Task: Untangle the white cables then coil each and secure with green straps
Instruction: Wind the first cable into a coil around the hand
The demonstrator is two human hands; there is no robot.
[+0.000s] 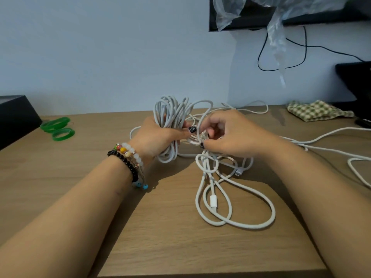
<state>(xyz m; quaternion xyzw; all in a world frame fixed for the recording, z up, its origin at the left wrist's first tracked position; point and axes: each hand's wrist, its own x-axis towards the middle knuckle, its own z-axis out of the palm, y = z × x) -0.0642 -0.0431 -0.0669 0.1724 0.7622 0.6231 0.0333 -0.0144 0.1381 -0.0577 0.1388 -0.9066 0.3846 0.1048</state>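
1. A pale wall backs a wide brown wood-grain bench (60, 197); a black screen edge draped in clear plastic film (277, 23) hangs at far right, with a thin black wire looping below it.
2. The tangle of white braided cables (230, 197) sprawls over the middle and right of the bench, with loose loops near the person and long strands running off to the right.
3. The wound bundle of white cable (170, 111) stands upright at the centre, gripped by the left hand (158, 135), whose grip is wrapped tight round its waist.
4. The right hand (226, 133) sits just beside it, with a narrow grip pinching strands at the knot between the two hands.
5. Risk, as I judge it: pulling the pinched strand hard could tighten the knot, or drag the white plug end (213, 202) through the near loops and snag.
6. If the left grip slackens, the bundle would likely spring loose and rejoin the tangle.
7. The translucent green ring straps (58, 128) lie at far left, well apart and unused.
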